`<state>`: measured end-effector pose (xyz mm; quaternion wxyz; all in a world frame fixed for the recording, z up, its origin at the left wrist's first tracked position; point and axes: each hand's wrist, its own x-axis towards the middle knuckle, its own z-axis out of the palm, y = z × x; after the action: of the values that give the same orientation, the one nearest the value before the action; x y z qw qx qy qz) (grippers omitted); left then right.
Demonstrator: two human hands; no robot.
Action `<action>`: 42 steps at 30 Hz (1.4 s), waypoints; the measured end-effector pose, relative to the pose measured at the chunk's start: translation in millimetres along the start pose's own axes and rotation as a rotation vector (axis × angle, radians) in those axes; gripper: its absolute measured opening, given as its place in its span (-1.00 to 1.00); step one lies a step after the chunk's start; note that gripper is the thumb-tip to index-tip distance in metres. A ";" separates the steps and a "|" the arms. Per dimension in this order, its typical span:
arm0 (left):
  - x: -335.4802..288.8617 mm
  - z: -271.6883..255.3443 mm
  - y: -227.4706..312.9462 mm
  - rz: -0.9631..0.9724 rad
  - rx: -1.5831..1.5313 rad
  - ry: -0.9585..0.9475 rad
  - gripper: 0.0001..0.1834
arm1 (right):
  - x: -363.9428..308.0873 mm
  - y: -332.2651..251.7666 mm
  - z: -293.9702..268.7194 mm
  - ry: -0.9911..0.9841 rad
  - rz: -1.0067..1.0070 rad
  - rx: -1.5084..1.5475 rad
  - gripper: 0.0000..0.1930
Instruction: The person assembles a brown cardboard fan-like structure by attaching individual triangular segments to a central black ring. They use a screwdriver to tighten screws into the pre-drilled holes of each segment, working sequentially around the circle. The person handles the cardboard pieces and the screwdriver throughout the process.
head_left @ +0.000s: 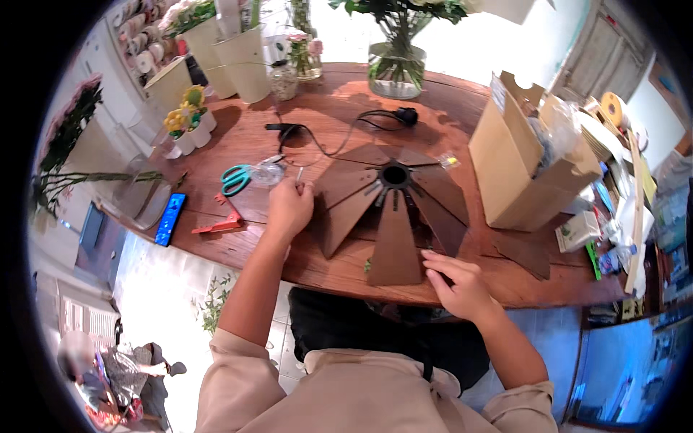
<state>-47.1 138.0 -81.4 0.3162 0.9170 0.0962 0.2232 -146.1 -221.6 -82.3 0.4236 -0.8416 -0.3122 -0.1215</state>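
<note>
A brown lampshade-like piece (393, 242) stands on the wooden table in front of me, its flat panels fanning down from a black ring hub (395, 175). Gaps show between some of the panels. My left hand (291, 209) is at its left side, fingers pinched round a thin, light-coloured rod (299, 173) that points away from me; its kind is too small to tell. Fingers extended, my right hand (458, 285) is beside the lower right edge of the front panel. Whether the fingertips touch that panel is hard to tell.
Left of the shade lie teal-handled scissors (236, 180), a red tool (222, 218) and a blue box (170, 219). Behind it runs a black plug cable (339, 153). A cardboard box (523, 159) stands right; a glass flower vase (397, 70) is at the back.
</note>
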 end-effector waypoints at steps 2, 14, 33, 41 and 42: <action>3.8 -12.3 -12.9 0.012 0.000 0.027 -0.65 | -3.9 -5.5 -4.6 0.042 0.027 0.021 -0.85; 70.1 -44.1 -102.0 0.071 0.186 0.092 -0.69 | 10.1 -27.7 -7.0 0.238 -0.012 0.064 -0.85; 108.6 -15.4 -65.6 0.154 0.432 -0.191 -0.80 | -39.6 -14.0 -43.8 0.469 0.120 -0.146 -0.87; 101.4 -14.9 -117.3 0.287 0.341 -0.067 -0.83 | -52.2 27.7 -116.0 0.265 0.393 -0.646 -0.64; 97.4 -14.1 -109.6 0.303 0.316 -0.053 -0.82 | -53.9 36.2 -123.6 0.160 0.391 -0.701 -0.61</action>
<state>28.4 262.2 -105.9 0.1337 0.9647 -0.0174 0.2262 -157.7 -358.0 -55.0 0.1491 -0.9663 -0.0522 -0.2031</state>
